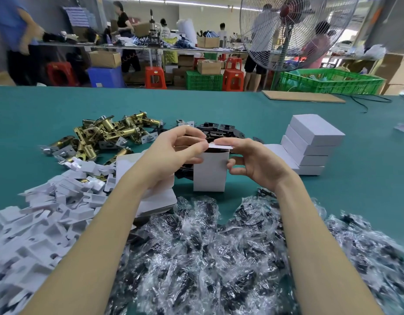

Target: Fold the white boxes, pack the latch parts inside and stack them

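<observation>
White box (209, 172) upright at frame centre, top flap open; four closed boxes (310, 144) stacked right; brass latches (110, 130) piled upper left

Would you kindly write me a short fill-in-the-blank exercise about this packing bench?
1. The white box held by both hands stands upright on the ____ table cover.
2. The stack of closed boxes lies to the ____ of the right hand.
3. The left hand pinches the box's top ____.
4. The brass latch parts lie beyond the ____ hand.

Missing words: green; right; flap; left
</observation>
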{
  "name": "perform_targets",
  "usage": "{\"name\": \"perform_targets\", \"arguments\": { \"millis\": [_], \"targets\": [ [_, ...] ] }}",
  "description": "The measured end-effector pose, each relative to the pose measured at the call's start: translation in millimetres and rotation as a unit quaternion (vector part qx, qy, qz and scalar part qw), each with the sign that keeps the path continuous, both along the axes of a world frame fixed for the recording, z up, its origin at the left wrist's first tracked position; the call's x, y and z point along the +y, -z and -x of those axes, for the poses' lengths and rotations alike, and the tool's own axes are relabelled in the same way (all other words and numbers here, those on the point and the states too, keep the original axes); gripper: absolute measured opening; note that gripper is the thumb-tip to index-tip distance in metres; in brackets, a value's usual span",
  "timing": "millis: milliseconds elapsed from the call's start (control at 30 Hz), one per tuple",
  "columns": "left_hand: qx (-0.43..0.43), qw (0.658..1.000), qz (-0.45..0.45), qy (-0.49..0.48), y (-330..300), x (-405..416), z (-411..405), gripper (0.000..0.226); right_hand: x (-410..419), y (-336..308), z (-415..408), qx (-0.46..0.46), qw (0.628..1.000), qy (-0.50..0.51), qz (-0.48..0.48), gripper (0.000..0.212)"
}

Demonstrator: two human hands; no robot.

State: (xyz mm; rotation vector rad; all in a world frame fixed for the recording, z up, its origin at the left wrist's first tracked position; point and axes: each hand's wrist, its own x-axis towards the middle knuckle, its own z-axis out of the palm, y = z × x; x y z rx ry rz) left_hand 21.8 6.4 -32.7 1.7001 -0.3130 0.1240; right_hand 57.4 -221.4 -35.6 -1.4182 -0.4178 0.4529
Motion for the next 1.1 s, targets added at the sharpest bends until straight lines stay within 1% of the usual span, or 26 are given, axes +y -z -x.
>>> {"name": "perform_targets", "arguments": {
  "millis": [33, 100, 233, 300, 367, 467, 667, 767, 867, 967, 1100],
  "targets": [
    [0.002, 1.0, 0.006, 0.005, 0.2, 0.8, -0.3, 0.014, -0.4, 0.2, 0.0, -0.009, 1.0, -0.001, 0.006, 0.038],
    [0.002, 1.0, 0.007, 0.003, 2.3, 0.8, -0.2, 0.017, -0.1, 1.9, -0.3, -0.034, 0.999, 0.016, 0.012, 0.032],
    [-0.012, 1.0, 0.007, -0.012, 7.1, -1.7, -0.3, 0.016, 2.7, 5.0, 1.9, -0.075, 0.996, 0.045, 0.011, 0.025],
    [-0.024, 1.0, 0.009, -0.01, 7.2, -2.6, -0.2, 0.017, 3.5, 4.7, 3.0, -0.107, 0.992, 0.062, 0.027, 0.019],
    [-0.034, 0.999, 0.005, -0.011, 6.9, -2.3, -0.2, 0.017, 3.8, 4.1, 4.0, -0.132, 0.988, 0.074, 0.038, 0.017],
    [-0.032, 0.999, -0.003, -0.011, 7.0, 0.2, 0.2, 0.018, 5.5, 3.6, 6.7, -0.142, 0.986, 0.073, 0.041, 0.019],
    [-0.038, 0.999, 0.002, 0.005, 5.3, 0.8, 2.4, 0.028, 4.1, -1.9, 9.3, -0.151, 0.984, 0.069, 0.07, 0.019],
    [-0.032, 0.999, -0.019, 0.02, 2.7, 3.7, 2.3, 0.029, 4.1, -5.8, 10.3, -0.161, 0.981, 0.072, 0.084, 0.019],
    [-0.038, 0.997, -0.069, 0.019, 0.8, 9.3, 2.0, 0.032, 3.6, -11.4, 10.8, -0.18, 0.976, 0.061, 0.11, 0.019],
    [-0.035, 0.993, -0.115, 0.015, -0.2, 13.8, 1.3, 0.035, 1.2, -13.3, 11.6, -0.169, 0.977, 0.05, 0.12, 0.019],
    [-0.025, 0.99, -0.136, 0.031, -0.9, 16.8, 0.6, 0.038, -0.3, -13.3, 11.0, -0.152, 0.98, 0.051, 0.117, 0.017]
  ]
}}
